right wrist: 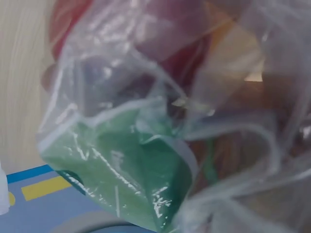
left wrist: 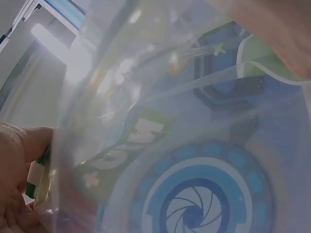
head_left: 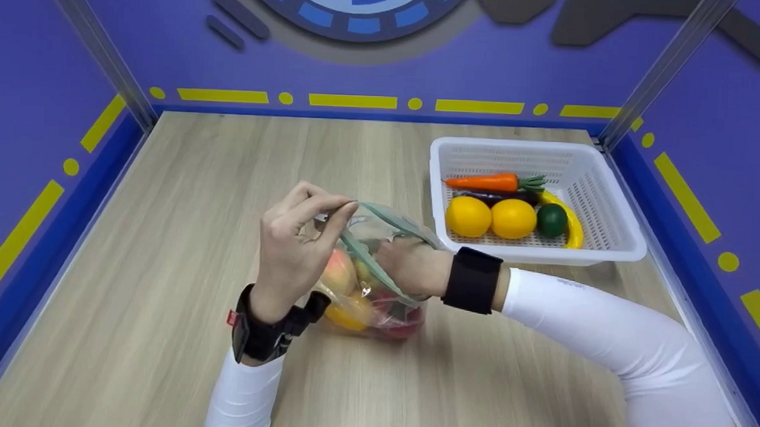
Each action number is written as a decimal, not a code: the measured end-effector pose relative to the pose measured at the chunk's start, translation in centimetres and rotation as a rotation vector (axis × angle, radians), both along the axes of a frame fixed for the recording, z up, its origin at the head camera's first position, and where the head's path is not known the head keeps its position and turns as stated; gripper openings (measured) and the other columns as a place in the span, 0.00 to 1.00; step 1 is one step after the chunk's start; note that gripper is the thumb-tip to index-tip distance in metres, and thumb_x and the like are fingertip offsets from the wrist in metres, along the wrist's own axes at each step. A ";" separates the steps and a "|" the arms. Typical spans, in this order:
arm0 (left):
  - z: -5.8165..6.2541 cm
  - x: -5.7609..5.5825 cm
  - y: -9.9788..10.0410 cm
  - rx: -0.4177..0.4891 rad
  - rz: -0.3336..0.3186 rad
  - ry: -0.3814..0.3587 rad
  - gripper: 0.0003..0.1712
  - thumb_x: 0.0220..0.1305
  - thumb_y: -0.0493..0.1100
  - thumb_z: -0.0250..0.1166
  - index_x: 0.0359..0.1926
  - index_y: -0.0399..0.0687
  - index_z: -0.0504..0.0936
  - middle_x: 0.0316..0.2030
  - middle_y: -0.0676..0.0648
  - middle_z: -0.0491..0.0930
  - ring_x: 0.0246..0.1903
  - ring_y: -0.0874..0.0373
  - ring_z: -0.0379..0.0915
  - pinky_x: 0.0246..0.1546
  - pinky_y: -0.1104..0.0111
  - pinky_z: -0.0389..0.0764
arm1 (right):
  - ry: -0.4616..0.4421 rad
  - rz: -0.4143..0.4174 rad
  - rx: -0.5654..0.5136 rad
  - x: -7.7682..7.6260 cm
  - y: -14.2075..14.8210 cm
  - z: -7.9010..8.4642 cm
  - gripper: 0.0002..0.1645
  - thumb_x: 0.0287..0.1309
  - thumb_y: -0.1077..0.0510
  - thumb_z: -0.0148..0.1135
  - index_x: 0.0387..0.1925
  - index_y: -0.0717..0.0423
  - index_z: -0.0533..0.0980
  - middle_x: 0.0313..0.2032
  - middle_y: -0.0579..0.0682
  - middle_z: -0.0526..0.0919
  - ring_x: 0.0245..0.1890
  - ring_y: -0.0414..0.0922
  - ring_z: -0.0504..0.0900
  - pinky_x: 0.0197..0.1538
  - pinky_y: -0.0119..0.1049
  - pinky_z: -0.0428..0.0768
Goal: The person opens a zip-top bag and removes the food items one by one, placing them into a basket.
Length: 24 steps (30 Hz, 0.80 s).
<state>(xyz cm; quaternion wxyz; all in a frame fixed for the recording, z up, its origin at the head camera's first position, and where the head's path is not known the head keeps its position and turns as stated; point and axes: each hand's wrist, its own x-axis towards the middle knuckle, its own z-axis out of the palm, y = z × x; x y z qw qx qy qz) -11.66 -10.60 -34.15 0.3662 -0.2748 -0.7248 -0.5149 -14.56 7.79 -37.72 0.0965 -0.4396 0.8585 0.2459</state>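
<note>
A clear plastic bag (head_left: pixel 368 270) with a green rim holds several fruits, including a pinkish-orange one (head_left: pixel 339 272), a yellow-orange one (head_left: pixel 349 312) and a red one (head_left: pixel 401 328). My left hand (head_left: pixel 297 236) pinches the far left part of the bag's rim between thumb and forefinger. Through the bag's mouth reaches my right hand (head_left: pixel 410 262), its fingers hidden among the fruit and plastic. Printed plastic of the bag (left wrist: pixel 146 111) fills most of the left wrist view. In the right wrist view, its green printed part (right wrist: pixel 116 160) covers much of the hand's work.
A white perforated basket (head_left: pixel 613 247) stands at the back right. In it lie a carrot (head_left: pixel 488 182), an eggplant (head_left: pixel 500 197), two yellow-orange round fruits (head_left: pixel 468 216), a dark green round one (head_left: pixel 552 220) and a banana (head_left: pixel 574 226). Blue-purple walls (head_left: pixel 139 47) bound the wooden table (head_left: pixel 130 306).
</note>
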 end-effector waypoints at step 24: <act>0.2 -0.3 -0.9 0.076 0.051 -0.009 0.03 0.61 0.27 0.74 0.35 0.35 0.91 0.27 0.41 0.81 0.29 0.68 0.74 0.31 0.79 0.74 | -0.071 -0.020 -0.517 3.1 4.2 7.6 0.35 0.56 0.57 0.81 0.63 0.61 0.76 0.57 0.60 0.85 0.53 0.55 0.85 0.58 0.48 0.88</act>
